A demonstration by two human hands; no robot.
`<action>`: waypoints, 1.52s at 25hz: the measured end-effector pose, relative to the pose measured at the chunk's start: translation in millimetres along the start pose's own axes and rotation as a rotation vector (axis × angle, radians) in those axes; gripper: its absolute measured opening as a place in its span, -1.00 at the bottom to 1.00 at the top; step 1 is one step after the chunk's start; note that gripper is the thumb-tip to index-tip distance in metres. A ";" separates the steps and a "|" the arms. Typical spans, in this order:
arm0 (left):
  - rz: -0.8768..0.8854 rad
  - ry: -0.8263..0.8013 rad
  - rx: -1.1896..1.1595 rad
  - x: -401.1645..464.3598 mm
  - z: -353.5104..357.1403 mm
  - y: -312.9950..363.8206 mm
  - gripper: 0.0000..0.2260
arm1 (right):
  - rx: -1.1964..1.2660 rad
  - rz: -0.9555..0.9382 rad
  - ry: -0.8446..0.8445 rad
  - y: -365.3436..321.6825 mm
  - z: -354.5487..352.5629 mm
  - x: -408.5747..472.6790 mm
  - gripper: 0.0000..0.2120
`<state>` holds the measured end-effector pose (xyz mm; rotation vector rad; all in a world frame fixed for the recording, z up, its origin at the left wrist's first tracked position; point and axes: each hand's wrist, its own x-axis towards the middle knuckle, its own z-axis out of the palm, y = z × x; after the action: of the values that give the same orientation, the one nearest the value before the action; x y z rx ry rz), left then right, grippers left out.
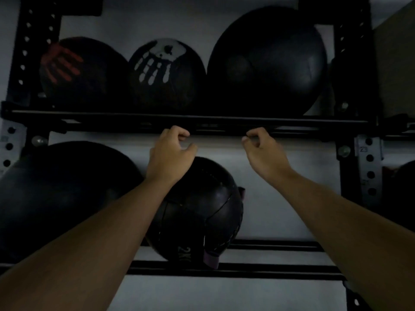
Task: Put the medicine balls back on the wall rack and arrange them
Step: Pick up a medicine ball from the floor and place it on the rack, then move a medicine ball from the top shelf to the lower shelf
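A black wall rack (202,122) holds black medicine balls on two levels. On the upper rails sit a ball with a red handprint (83,70), a ball with a white handprint (167,72) and a large plain ball (267,61). Below rest a big plain ball (62,198) at the left and a stitched ball marked 2K (202,212) in the middle. My left hand (171,151) and my right hand (261,151) hover just under the upper rail, fingers loosely curled, holding nothing. My left forearm covers part of the 2K ball.
Black perforated uprights (357,52) frame the rack on both sides, with grey brackets (369,167) bolted to the white wall. Another dark ball (404,187) shows partly at the right edge. The lower rails (269,269) right of the 2K ball carry nothing.
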<state>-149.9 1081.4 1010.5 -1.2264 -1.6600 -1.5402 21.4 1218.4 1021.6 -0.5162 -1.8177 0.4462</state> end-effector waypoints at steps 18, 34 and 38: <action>-0.029 0.334 -0.264 176.9 102.1 177.2 -0.42 | 0.145 -0.050 0.249 32.5 -165.5 215.1 -0.33; 0.057 0.242 -0.584 226.1 115.5 133.1 -0.08 | 0.774 -0.035 0.108 68.5 -140.8 281.9 0.06; 0.044 0.202 -0.684 217.4 111.7 133.7 -0.16 | 0.756 -0.038 0.070 70.0 -150.6 263.3 -0.15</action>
<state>-103.8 1232.3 1240.2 -1.3505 -0.9875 -2.2137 104.1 1429.1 1235.4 0.0281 -1.4453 1.0131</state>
